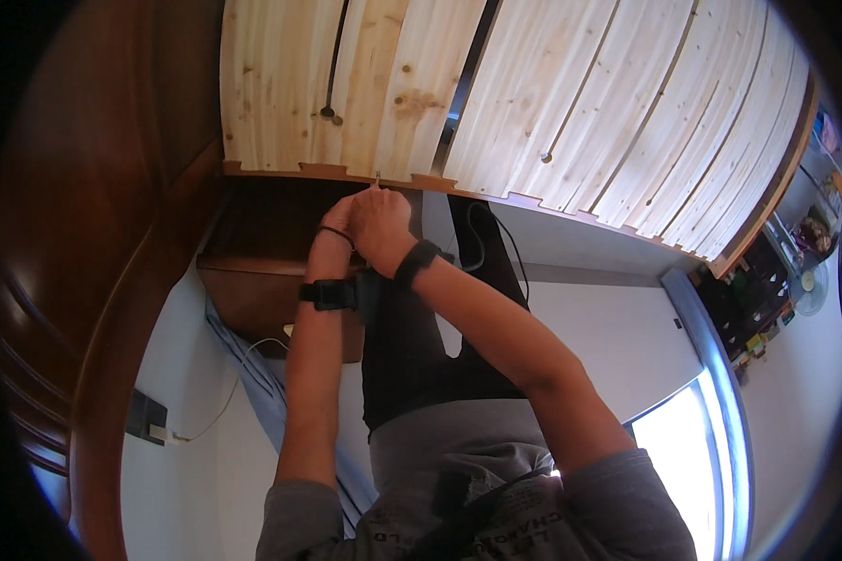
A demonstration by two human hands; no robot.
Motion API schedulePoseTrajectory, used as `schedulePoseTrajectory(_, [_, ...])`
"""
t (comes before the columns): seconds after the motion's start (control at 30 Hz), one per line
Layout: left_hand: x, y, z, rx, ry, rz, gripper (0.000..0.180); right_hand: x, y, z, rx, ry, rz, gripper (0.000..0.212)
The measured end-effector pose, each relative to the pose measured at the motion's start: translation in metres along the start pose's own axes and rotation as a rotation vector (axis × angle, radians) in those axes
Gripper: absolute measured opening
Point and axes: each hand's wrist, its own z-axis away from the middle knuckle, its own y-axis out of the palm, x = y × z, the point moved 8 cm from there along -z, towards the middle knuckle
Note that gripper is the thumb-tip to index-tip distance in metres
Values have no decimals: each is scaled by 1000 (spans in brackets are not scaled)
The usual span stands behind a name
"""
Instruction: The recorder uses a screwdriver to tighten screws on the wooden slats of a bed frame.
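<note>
I have the bare left hand [343, 217] and the bare right hand [384, 224] drawn in against each other, their backs toward my camera. The fingertips are hidden, so I can't tell whether either hand is closed on anything. A tiny pale sliver [378, 178] pokes out just above the grip; I can't make out whether it is hardware, wood or a fingertip.

The broad platform of pale, knotty pine boards [552, 103] spreads directly beyond the grip and far to its right, its notched ends lying over an orange-brown wooden rail [430, 183]. The hands are right beside that edge; actual contact I can't confirm. Below and left of the grip is a dark brown wooden nightstand [267, 257].

My worry is the sliver: if it is a loose piece, a weak pinch could drop it toward the nightstand or the floor, out of my sight. Pushing hard along the notched ends could catch skin or raise a splinter. The thin grey cord [483, 251] right of the grip might snag if the right wrist's black band [416, 265] swings outward.
</note>
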Motion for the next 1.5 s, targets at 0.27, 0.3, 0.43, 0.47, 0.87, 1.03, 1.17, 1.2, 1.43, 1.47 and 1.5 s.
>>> schedulePoseTrajectory(0.27, [11,-24,11,-248,-114,-290,21,-38,50,59,501,533,-1467,49])
schedulePoseTrajectory(0.3, [15,-29,4,-246,-114,-291,21,-41,60,59,498,534,-1467,49])
schedulePoseTrajectory(0.43, [17,-18,-8,21,-100,-213,21,-28,75,47,524,360,-1917,45])
schedulePoseTrajectory(0.47, [19,-10,-3,90,-167,-217,21,-31,72,42,469,354,-1913,42])
schedulePoseTrajectory(0.87, [5,-13,10,-241,72,-330,28,-27,-3,37,-112,125,-324,22])
schedulePoseTrajectory(1.03, [4,-25,1,-173,1,-275,24,-36,7,42,-179,195,-420,28])
schedulePoseTrajectory(1.17, [18,-24,8,-137,-166,-270,17,-43,48,56,396,476,-1579,35])
schedulePoseTrajectory(1.2, [19,-24,9,-138,-166,-268,17,-46,50,55,398,476,-1578,35])
schedulePoseTrajectory(1.43, [24,-10,-4,89,-139,-179,25,-39,68,41,495,397,-2028,33])
schedulePoseTrajectory(1.47, [26,-9,-4,88,-169,-132,25,-44,65,36,415,367,-1988,30])
schedulePoseTrajectory(1.5, [26,-7,-2,91,-169,-132,25,-44,65,33,413,368,-1986,30])
